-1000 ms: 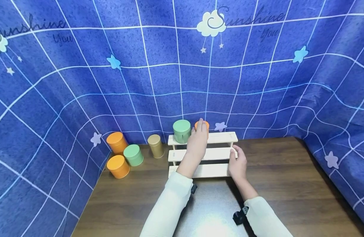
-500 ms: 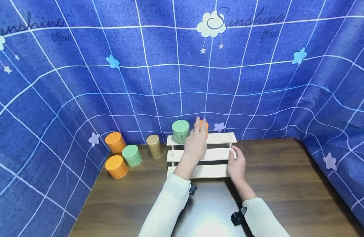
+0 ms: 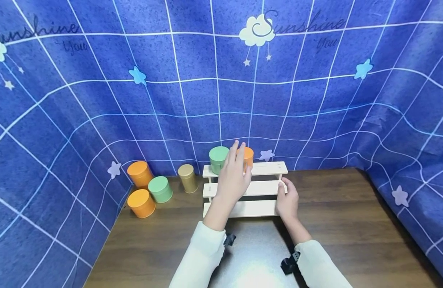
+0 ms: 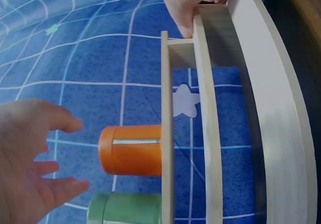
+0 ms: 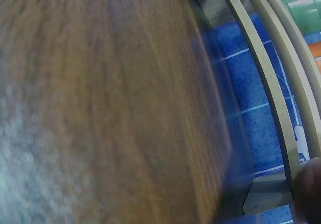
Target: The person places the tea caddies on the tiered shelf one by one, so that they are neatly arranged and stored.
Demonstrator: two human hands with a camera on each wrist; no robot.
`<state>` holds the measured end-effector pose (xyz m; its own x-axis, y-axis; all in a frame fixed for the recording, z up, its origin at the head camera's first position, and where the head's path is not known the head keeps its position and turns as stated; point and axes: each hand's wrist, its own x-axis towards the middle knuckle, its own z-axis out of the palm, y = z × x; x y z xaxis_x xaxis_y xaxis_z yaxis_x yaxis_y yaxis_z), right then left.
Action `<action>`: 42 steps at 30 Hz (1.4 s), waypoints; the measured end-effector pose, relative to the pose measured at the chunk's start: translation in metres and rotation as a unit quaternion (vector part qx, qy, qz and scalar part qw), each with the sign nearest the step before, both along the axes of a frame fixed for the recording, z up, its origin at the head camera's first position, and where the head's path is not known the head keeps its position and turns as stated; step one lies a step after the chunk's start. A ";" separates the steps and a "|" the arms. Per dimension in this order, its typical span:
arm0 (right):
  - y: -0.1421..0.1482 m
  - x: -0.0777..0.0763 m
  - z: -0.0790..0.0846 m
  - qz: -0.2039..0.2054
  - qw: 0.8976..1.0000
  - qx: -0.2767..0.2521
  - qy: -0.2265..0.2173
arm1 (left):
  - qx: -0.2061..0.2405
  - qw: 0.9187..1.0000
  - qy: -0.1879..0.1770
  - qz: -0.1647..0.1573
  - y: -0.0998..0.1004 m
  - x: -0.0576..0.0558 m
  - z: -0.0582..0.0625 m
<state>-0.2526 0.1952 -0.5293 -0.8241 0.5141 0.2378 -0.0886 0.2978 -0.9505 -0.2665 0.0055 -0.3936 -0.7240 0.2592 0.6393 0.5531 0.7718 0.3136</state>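
A pale wooden three-step rack (image 3: 262, 187) stands against the blue cloth. On its top step are a green round tin (image 3: 217, 159) and, to its right, a narrower orange tin (image 3: 247, 153). My left hand (image 3: 232, 179) is raised over the rack, fingers extended, overlapping both tins in the head view. In the left wrist view, that hand (image 4: 25, 153) holds nothing, and a gap separates its fingers from the orange tin (image 4: 133, 150). My right hand (image 3: 288, 203) grips the rack's right end; its thumb lies at the middle step.
Left of the rack, a slim gold tin (image 3: 187, 179) stands on the brown wooden table (image 3: 351, 224). Farther left are another green tin (image 3: 160, 189) and two orange tins, one at the back (image 3: 140, 173) and one in front (image 3: 141, 203). Blue cloth (image 3: 192, 96) hangs behind and at both sides.
My left hand has let go of the orange tin and drawn back to the left, so more of that tin shows. The right hand keeps its grip on the rack.
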 end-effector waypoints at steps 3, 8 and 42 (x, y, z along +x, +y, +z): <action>-0.001 0.000 -0.001 -0.001 1.000 0.000 0.000 | 0.020 1.000 0.011 -0.008 -0.006 0.005 0.001; -0.002 0.000 -0.002 -0.001 1.000 0.002 0.005 | 0.056 0.998 0.018 -0.010 -0.015 0.012 0.003; 0.001 -0.001 0.001 -0.015 0.999 0.000 -0.035 | 0.226 0.968 -0.089 0.065 -0.094 0.007 -0.029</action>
